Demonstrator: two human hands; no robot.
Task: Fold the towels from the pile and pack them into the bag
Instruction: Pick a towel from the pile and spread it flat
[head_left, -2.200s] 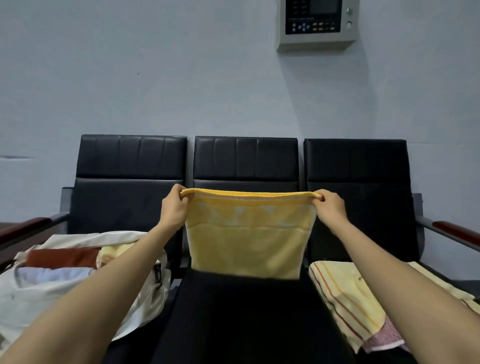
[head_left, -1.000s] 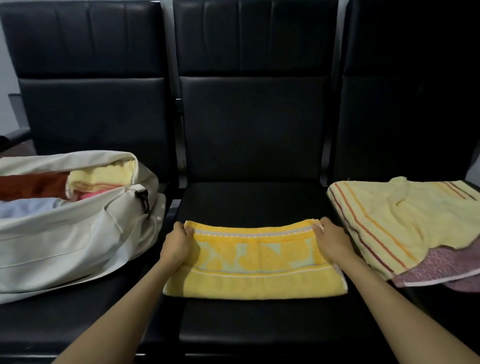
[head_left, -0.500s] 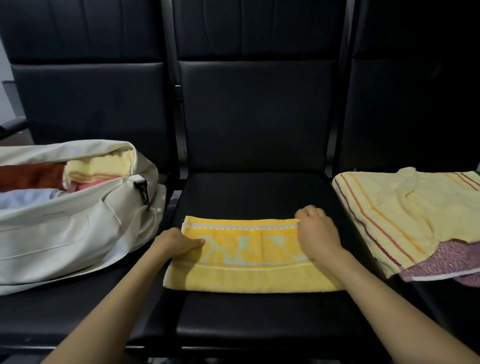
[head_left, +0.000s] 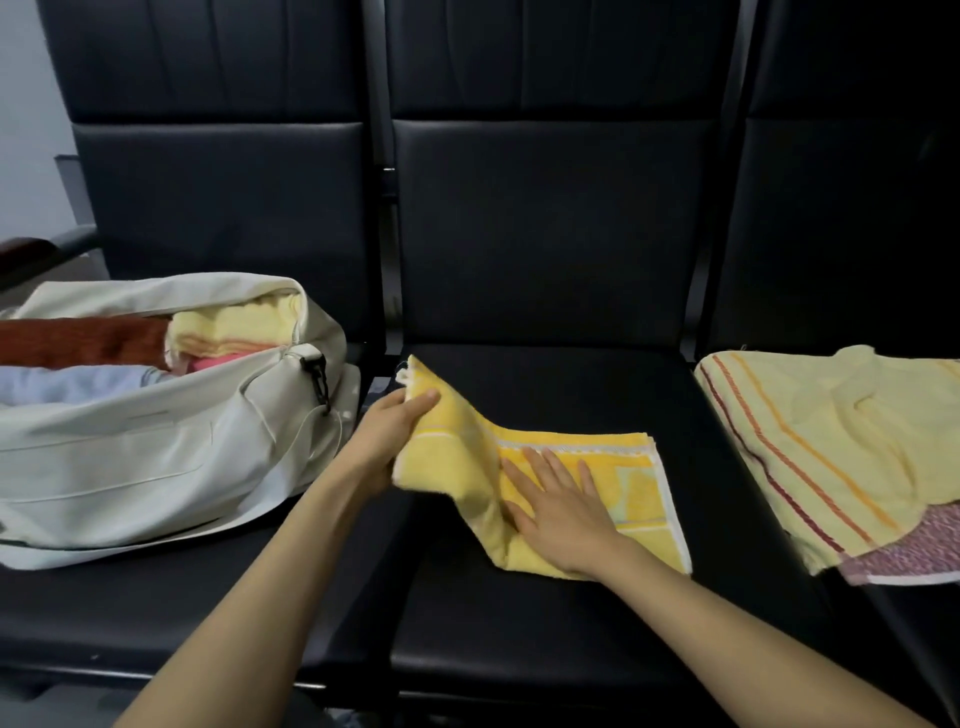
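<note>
On smooth black seat (head_left: 519, 623), left hand (head_left: 387, 441) pinching fluffy yellow towel (head_left: 631, 470), right hand (head_left: 558, 512) pressing flat

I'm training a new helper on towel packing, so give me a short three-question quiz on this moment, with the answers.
1. Multiple choice: where is the white bag relative to the yellow towel? A) to its left B) to its right C) beneath it
2. True or false: the right hand lies flat on the yellow towel.
3. Fill in: the left hand grips and lifts the towel's ____ end.
Key: 1 A. 2 true. 3 left.
</note>
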